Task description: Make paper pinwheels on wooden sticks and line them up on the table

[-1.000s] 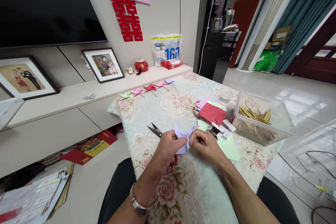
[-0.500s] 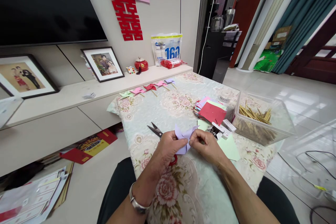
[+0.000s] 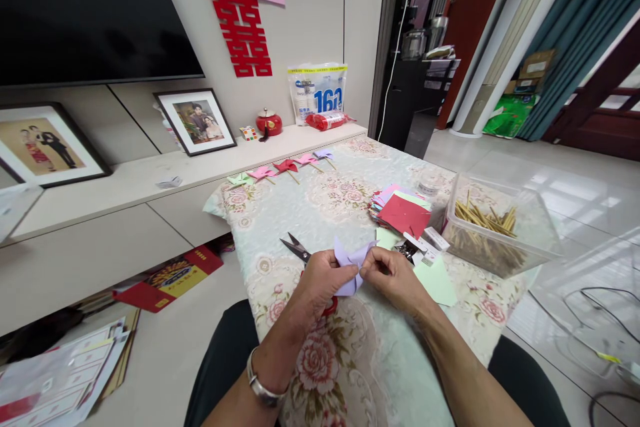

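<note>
My left hand [image 3: 320,283] and my right hand [image 3: 395,280] meet over the near part of a floral-clothed table [image 3: 350,360], both pinching a folded lilac paper pinwheel [image 3: 350,263]. Its points stick up between my thumbs. Red-handled scissors [image 3: 300,250] lie just behind my left hand, blades apart, the handle partly hidden under the hand. A stack of coloured paper squares [image 3: 403,213] with a red sheet on top sits behind my right hand.
A clear plastic box of wooden sticks [image 3: 493,227] stands at the right. Several finished pinwheels [image 3: 285,170] line the table's far edge. A light green sheet [image 3: 437,280] and small packets [image 3: 425,247] lie by my right hand. Papers lie on the floor at the left.
Almost nothing differs; both hands stay on the lilac pinwheel with only slight finger shifts.
</note>
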Demonstrator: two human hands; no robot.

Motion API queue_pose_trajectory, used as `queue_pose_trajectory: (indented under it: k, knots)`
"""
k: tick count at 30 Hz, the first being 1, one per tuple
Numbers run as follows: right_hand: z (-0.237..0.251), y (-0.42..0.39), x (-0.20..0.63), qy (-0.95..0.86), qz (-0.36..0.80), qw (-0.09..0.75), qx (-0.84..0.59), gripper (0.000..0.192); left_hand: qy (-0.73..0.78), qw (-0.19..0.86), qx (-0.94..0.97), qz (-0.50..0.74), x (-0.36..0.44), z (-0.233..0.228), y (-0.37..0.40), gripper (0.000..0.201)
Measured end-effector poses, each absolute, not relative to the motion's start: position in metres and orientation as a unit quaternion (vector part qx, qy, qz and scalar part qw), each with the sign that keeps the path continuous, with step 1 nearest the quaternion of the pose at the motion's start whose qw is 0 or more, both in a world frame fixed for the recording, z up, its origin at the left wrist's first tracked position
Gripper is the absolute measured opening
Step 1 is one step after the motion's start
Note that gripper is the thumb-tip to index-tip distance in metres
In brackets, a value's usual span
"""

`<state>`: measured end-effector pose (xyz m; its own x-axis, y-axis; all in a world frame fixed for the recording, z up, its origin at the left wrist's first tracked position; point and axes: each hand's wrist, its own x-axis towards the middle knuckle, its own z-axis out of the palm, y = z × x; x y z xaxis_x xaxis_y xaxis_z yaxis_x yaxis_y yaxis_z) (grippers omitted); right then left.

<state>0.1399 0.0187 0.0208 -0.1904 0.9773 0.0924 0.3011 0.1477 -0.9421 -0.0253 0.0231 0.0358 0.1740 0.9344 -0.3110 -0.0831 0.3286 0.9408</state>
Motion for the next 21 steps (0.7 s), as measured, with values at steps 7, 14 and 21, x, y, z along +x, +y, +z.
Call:
queue_pose_trajectory:
  k: [7,14,21]
  knots:
    - [0.021,0.019,0.14,-0.643,0.423,0.395,-0.502,0.013,0.509,0.627,0.427,0.407,-0.023,0.035,0.022,0.017]
    - [0.025,0.018,0.139,-0.64,0.429,0.381,-0.511,0.012,0.522,0.592,0.461,0.407,-0.019,0.033,0.021,0.015]
    - [0.025,0.018,0.138,-0.638,0.433,0.375,-0.516,0.013,0.57,0.527,0.49,0.396,-0.015,0.023,0.022,0.007]
